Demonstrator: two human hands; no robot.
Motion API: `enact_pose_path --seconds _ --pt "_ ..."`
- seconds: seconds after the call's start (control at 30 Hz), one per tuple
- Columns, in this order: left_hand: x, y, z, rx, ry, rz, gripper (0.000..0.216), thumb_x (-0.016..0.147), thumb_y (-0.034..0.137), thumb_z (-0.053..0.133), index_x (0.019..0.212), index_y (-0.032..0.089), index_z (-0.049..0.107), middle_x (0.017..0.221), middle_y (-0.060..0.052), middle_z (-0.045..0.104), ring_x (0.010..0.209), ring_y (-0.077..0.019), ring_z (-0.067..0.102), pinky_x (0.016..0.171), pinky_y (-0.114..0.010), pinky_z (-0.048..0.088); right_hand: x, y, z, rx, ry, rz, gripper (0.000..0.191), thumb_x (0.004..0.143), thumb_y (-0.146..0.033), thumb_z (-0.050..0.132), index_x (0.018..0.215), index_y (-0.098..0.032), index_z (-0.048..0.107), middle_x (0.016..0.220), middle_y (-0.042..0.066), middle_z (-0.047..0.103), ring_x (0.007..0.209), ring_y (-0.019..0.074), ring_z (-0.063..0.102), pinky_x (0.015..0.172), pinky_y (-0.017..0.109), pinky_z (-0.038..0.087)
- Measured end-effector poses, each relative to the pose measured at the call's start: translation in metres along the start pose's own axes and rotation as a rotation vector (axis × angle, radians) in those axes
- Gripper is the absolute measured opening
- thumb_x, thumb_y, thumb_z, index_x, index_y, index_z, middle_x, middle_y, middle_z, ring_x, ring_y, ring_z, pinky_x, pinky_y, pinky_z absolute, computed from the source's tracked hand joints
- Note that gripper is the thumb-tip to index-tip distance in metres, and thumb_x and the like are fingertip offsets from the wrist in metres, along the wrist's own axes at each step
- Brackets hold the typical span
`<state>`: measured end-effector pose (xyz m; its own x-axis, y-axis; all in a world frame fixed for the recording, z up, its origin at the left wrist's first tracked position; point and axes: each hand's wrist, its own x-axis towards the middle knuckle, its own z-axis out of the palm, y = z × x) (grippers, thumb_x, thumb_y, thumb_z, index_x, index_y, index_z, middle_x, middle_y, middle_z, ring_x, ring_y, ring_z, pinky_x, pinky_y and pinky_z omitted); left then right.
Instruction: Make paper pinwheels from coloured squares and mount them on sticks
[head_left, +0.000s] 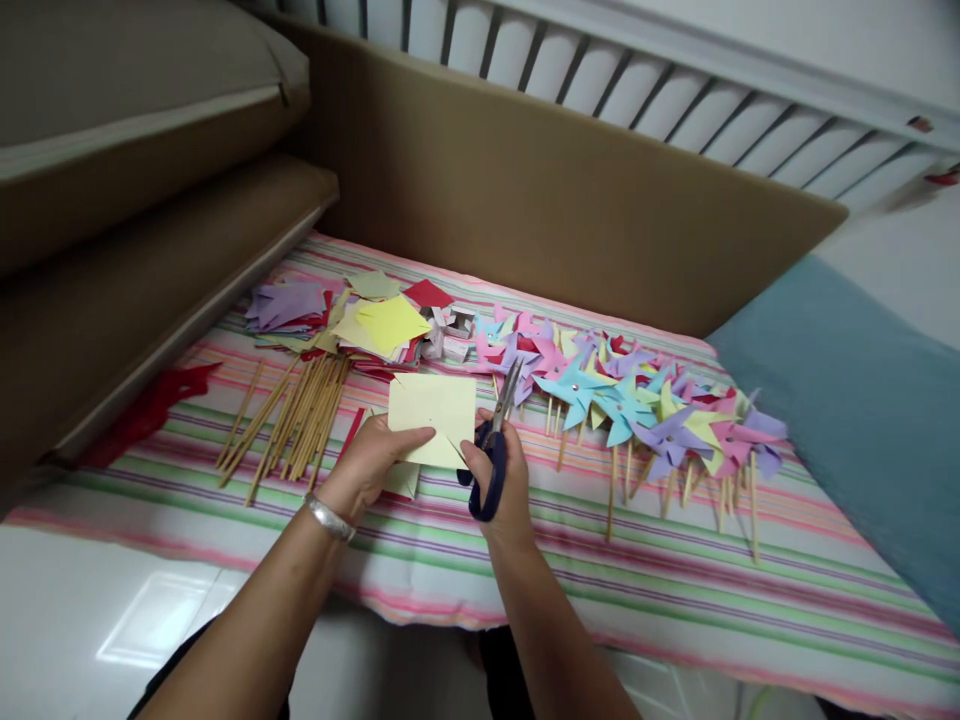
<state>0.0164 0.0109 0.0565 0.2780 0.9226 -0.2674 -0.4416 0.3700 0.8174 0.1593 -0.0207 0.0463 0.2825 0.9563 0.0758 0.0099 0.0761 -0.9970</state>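
Note:
My left hand (379, 452) grips a pale yellow paper square (429, 400) by its lower left side, thumb on top. Slits run in from some of the square's corners, and a small dot marks its middle. In my right hand (510, 480) are dark-blue-handled scissors (491, 465), blades pointing up and away; that thumb also touches the square's lower right corner. Under my left hand, another pale paper piece (403, 480) lies on the striped cloth (442, 560), partly hidden. A silver bangle (330, 518) circles my left wrist.
Bamboo sticks (300, 420) lie at left, near stacked paper squares (390, 325) and a purple paper pile (285, 305). A small open box (450, 335) stands behind. Finished paper pinwheels (622, 395) crowd the right. Brown cushions (225, 220) and a brown panel (525, 190) border the cloth.

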Motion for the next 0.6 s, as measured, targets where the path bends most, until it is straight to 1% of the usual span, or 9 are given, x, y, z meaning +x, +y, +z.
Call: enact_pose_path --seconds 0.07,0.17,0.27,0.37,0.5,0.6 --pt "0.0 0.003 -0.004 0.03 -0.007 -0.01 0.045 0.055 0.024 0.079 0.097 0.01 0.068 0.1 -0.014 0.07 0.088 -0.0258 0.066 0.082 -0.036 0.049 0.0 -0.002 0.0 0.001 -0.019 0.013 0.041 0.071 -0.026 0.061 0.11 -0.02 0.049 0.089 0.002 0.059 0.078 0.0164 0.057 0.073 0.029 0.047" --pt "-0.001 0.006 -0.006 0.054 -0.012 -0.023 0.046 0.056 0.025 0.079 0.098 0.01 0.067 0.099 -0.014 0.07 0.086 -0.0253 0.066 0.079 -0.034 0.049 0.0 -0.003 0.001 0.017 -0.067 0.011 0.041 0.071 -0.025 0.061 0.11 -0.021 0.048 0.091 0.003 0.06 0.08 0.0166 0.058 0.074 0.03 0.047" --pt "-0.002 0.007 -0.005 0.048 -0.02 -0.007 0.049 0.058 0.03 0.078 0.102 0.012 0.067 0.098 -0.012 0.071 0.086 -0.0245 0.066 0.076 -0.033 0.05 -0.001 -0.003 0.003 -0.013 -0.07 0.026 0.041 0.07 -0.026 0.061 0.109 -0.021 0.048 0.092 0.003 0.06 0.081 0.0177 0.058 0.076 0.032 0.047" --pt "-0.002 0.009 -0.007 0.065 0.005 -0.002 0.053 0.056 0.032 0.078 0.104 0.012 0.066 0.095 -0.012 0.071 0.082 -0.0242 0.066 0.072 -0.032 0.05 -0.001 -0.003 0.004 -0.028 -0.084 0.062 0.045 0.069 -0.027 0.062 0.111 -0.021 0.048 0.089 0.002 0.059 0.078 0.0172 0.057 0.072 0.031 0.047" --pt "-0.001 0.017 -0.018 0.151 0.131 0.007 0.051 0.054 0.032 0.079 0.098 0.01 0.068 0.09 -0.013 0.072 0.075 -0.024 0.067 0.066 -0.031 0.05 -0.001 -0.012 -0.003 -0.069 -0.23 0.13 0.049 0.065 -0.024 0.062 0.111 -0.023 0.046 0.078 -0.001 0.057 0.068 0.0142 0.055 0.062 0.028 0.045" --pt "0.001 0.023 -0.03 0.168 0.169 0.04 0.05 0.054 0.031 0.078 0.098 0.01 0.067 0.09 -0.013 0.072 0.073 -0.0235 0.067 0.065 -0.031 0.05 -0.005 -0.025 -0.013 -0.095 -0.388 0.174 0.046 0.064 -0.023 0.064 0.107 -0.022 0.049 0.076 -0.001 0.058 0.063 0.0127 0.054 0.059 0.027 0.044"
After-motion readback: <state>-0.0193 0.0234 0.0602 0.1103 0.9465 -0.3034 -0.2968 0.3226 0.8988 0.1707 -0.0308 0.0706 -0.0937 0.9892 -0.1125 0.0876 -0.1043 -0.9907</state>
